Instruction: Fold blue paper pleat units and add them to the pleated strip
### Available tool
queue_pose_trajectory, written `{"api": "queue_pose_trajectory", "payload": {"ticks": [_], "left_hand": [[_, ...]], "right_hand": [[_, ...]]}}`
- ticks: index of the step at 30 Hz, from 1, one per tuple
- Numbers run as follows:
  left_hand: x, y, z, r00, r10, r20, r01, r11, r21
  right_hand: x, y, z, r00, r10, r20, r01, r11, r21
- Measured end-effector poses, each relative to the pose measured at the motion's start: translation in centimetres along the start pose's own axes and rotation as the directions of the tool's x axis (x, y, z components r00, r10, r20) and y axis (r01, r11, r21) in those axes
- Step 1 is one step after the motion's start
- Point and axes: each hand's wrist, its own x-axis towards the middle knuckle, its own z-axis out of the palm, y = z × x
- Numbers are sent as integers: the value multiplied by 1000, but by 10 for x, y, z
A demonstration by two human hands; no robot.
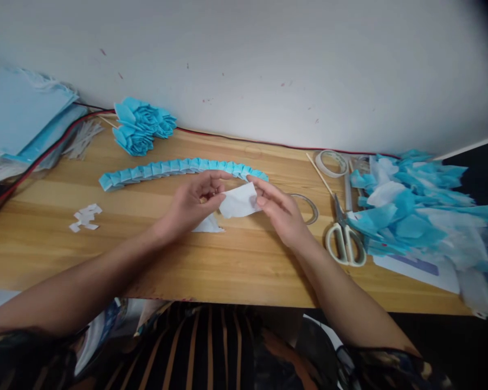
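Between my two hands a small white piece of thin sheet (239, 201), like paper or fabric, is held up above the table. My left hand (199, 196) pinches its left edge between thumb and fingers. Thumb and fingers of my right hand (280, 210) grip its right edge. Below my left hand another pale piece (209, 223) lies on the wood, partly covered. Just behind the hands a long curved row of folded light-blue pieces (179, 168) stretches across the table; my fingertips overlap it in view.
Blue handmade flowers (142, 124) lie at the back left, near stacked blue sheets (28, 114). Small white scraps (85, 218) sit at left. At right are scissors (344, 235), a tape roll (331, 163), a grey ring (309, 208) and a heap of blue and white cut pieces (415, 206).
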Motion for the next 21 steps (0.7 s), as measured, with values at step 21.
{"api": "queue_pose_trajectory", "payload": {"ticks": [21], "left_hand": [[-9, 1, -4, 985, 174, -12, -171, 979, 109]], "right_hand": [[-5, -8, 0, 695, -712, -99, 584, 640, -499]]}}
